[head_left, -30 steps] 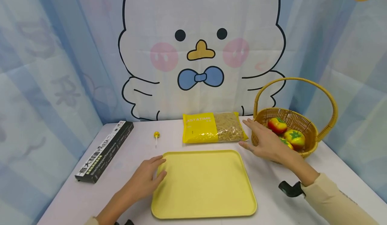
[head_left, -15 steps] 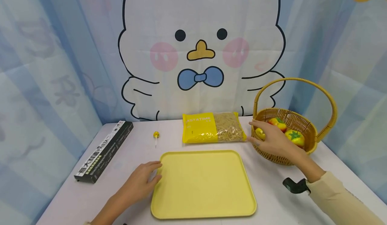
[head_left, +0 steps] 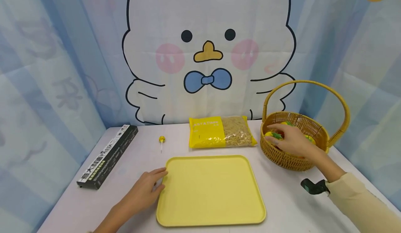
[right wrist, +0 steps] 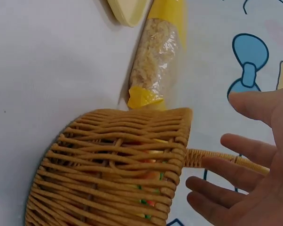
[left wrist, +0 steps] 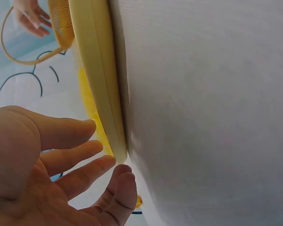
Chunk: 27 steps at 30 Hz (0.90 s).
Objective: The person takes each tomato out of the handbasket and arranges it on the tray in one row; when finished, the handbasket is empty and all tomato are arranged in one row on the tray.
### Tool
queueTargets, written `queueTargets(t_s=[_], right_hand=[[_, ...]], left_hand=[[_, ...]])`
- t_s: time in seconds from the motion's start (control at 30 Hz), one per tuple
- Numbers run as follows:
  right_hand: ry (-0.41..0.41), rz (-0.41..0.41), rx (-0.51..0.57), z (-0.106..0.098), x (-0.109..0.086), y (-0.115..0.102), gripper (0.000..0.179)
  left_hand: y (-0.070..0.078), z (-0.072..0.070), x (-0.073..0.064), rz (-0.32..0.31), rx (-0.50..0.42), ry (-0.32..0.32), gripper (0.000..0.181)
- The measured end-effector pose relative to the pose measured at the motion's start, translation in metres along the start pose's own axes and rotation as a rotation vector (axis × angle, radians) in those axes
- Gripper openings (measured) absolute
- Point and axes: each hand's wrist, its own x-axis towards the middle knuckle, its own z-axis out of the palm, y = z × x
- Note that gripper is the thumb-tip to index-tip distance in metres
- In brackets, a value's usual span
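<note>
My right hand (head_left: 292, 141) is over the wicker basket (head_left: 277, 156) on the right, its fingers spread and loosely bent. Beneath it in the basket lie several red-and-yellow fruits with green leafy tops, one such fruit (head_left: 269, 134) showing between thumb and fingers. In the right wrist view, the right hand (right wrist: 254, 169) stands above the basket's rim with nothing between its fingers. My left hand (head_left: 142, 191) lies at the left edge of the yellow tray (head_left: 213, 191), fingers relaxed. The left wrist view shows its fingertips right at the tray rim (left wrist: 101, 80).
A yellow-and-clear pasta bag (head_left: 222, 132) lies behind the tray. Left of it is a lollipop (head_left: 162, 139). A long black-and-white pasta box (head_left: 108, 158) lies slantwise on the left. The basket's tall handle (head_left: 332, 90) arches over it, and a printed curtain (head_left: 206, 107) hangs behind.
My right hand has moved right, from beside the basket's left rim to over the fruits inside. My left hand has shifted slightly left and down along the tray edge.
</note>
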Motion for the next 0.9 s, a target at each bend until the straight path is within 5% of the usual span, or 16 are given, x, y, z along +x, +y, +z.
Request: queueTargets(t_s=[0.9], right_hand=[[-0.128,0.108,0.025,-0.013,0.017,0.048,0.064]], left_hand=[[-0.002,-0.003,-0.005,0.026,-0.002,-0.031,0.042]])
